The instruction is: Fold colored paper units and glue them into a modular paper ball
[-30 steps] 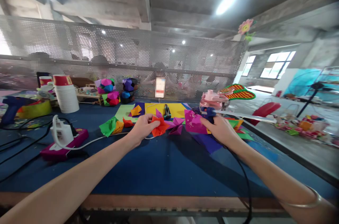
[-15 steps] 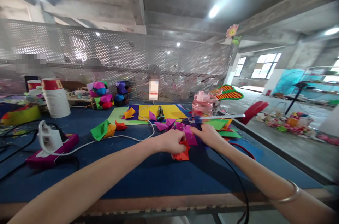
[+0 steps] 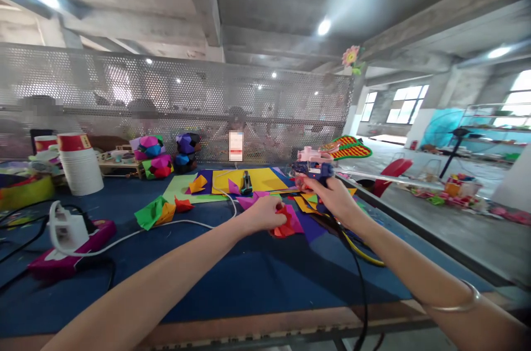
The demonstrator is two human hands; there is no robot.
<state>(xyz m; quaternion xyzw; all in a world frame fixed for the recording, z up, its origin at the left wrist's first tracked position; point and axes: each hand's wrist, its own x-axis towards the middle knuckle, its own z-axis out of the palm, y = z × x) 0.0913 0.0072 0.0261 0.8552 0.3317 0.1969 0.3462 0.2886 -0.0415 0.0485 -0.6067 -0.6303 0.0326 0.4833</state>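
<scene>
My left hand is closed on a folded red paper piece, low over the blue table mat. My right hand is wrapped round the handle of a dark blue hot glue gun, its nozzle towards the left and a long glue stick coming out of its rear. The gun is raised in front of the pink bottle, partly hiding it. Behind my left hand lie magenta folded papers. Orange and purple paper lies below my right hand.
A black cord hangs from the glue gun over the table's front edge. A stapler rests on yellow paper. Left stand stacked paper cups and a magenta power strip. Paper balls sit before the perforated metal screen.
My right hand has lifted the glue gun up and to the right from the papers. My left hand keeps the red paper, now turned differently. The view has shifted slightly.
</scene>
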